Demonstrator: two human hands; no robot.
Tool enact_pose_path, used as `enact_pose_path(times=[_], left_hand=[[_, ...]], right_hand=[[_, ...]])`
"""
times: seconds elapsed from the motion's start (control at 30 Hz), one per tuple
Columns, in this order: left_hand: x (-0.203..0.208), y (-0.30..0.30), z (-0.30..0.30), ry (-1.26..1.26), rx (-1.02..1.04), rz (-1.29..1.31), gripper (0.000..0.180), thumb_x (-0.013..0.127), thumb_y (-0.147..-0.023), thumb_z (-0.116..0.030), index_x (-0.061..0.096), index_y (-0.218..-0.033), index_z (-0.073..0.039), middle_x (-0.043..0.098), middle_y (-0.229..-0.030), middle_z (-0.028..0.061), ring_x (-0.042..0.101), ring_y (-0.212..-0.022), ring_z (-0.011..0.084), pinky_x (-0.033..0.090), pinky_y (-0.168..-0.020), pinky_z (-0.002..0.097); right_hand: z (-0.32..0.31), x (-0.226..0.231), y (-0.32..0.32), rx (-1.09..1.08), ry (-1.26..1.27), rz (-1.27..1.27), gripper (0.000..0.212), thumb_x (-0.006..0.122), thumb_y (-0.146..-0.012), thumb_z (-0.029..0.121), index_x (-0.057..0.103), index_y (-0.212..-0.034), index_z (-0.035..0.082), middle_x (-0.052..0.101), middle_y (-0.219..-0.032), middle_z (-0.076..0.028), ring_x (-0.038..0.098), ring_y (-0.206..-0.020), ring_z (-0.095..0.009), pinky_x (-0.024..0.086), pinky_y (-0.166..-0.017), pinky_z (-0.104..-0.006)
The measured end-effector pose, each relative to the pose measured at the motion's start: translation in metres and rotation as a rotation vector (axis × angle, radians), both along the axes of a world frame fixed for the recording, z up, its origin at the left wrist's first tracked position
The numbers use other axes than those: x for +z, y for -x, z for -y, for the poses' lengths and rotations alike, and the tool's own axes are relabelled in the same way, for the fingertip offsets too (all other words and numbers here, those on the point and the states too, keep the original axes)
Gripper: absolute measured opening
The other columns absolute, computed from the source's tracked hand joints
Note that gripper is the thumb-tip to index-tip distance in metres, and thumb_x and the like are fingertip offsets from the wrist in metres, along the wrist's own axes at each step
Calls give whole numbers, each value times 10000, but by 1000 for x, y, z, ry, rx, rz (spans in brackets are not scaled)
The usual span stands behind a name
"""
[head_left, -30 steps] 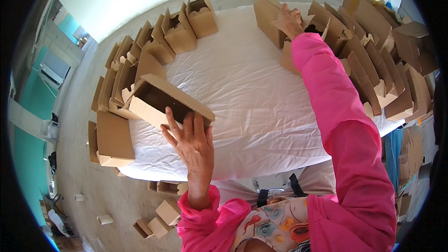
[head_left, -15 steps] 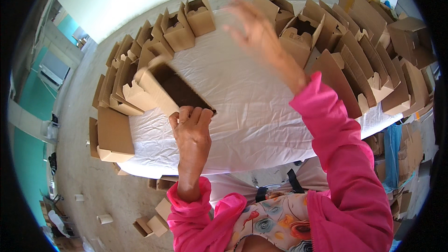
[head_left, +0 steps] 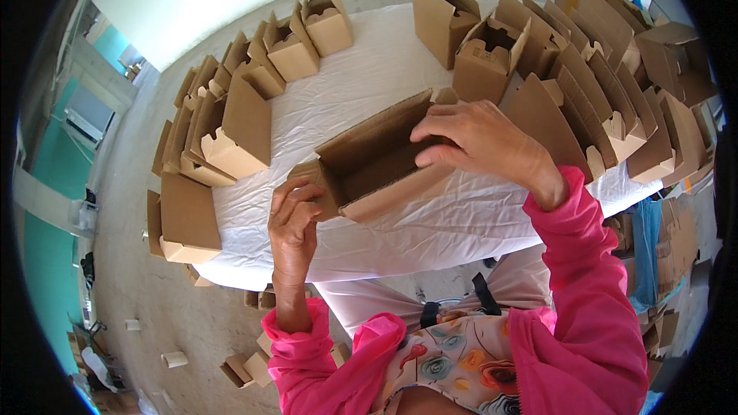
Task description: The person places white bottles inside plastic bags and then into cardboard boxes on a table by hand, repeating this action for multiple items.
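An open cardboard box [head_left: 403, 196] lies lengthwise in front of me over the white-covered table, its dark inside facing up. At its left end, my left hand [head_left: 294, 219] has bent fingers closed on the end flap. My right hand [head_left: 488, 141] grips the opposite end, with finger and thumb tips reaching over the edge into the opening. A small flap [head_left: 444, 97] sticks up behind the right fingers. Part of the right end wall is hidden by that hand.
Open cardboard boxes stand in rows along the left [head_left: 238, 123] and right [head_left: 492, 61] of the white cloth [head_left: 354, 54]. More cardboard pieces [head_left: 250, 365] lie on the floor below left, near a white roll [head_left: 174, 359]. Blue plastic [head_left: 647, 250] hangs at the lower right.
The held box has swung from the left toward the middle and turned. My right hand has come down from above the table onto its right end. Another box now stands nearest at the left row.
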State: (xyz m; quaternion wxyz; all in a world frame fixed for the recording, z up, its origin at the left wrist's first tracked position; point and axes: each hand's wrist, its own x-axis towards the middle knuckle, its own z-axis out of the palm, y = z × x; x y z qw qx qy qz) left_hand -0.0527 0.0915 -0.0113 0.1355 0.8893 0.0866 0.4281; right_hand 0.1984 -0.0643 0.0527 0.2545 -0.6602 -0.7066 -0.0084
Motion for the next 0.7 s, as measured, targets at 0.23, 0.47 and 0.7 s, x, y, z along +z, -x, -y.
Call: enact_pose_path(times=[0.23, 0.47, 0.7], left_hand=[[-18, -15, -40, 416, -230, 31, 255, 536, -676, 165, 543, -794, -61, 645, -1005, 90, 583, -1060, 293, 465, -891, 351], [20, -69, -124, 637, -221, -110, 157, 470, -857, 39, 606, -867, -38, 647, -975, 53, 602, -949, 164, 466, -841, 288], [-1, -238, -248, 310, 82, -215, 417, 584, -824, -87, 513, -1229, -17, 606, -1134, 167, 603, -1013, 285, 476, -873, 331]], right_hand=[[18, -27, 5, 68, -167, 0, 391, 666, -736, 426, 652, -937, 91, 631, -967, -66, 514, -1090, -279, 355, -958, -449], [22, -40, 15, -128, -113, 90, 512, 695, -635, 492, 674, -966, 101, 620, -1011, -72, 459, -1167, -282, 241, -1043, -519], [11, -33, 10, -133, -24, 30, 506, 699, -643, 456, 667, -988, 86, 603, -1050, -90, 442, -1201, -286, 213, -1049, -542]])
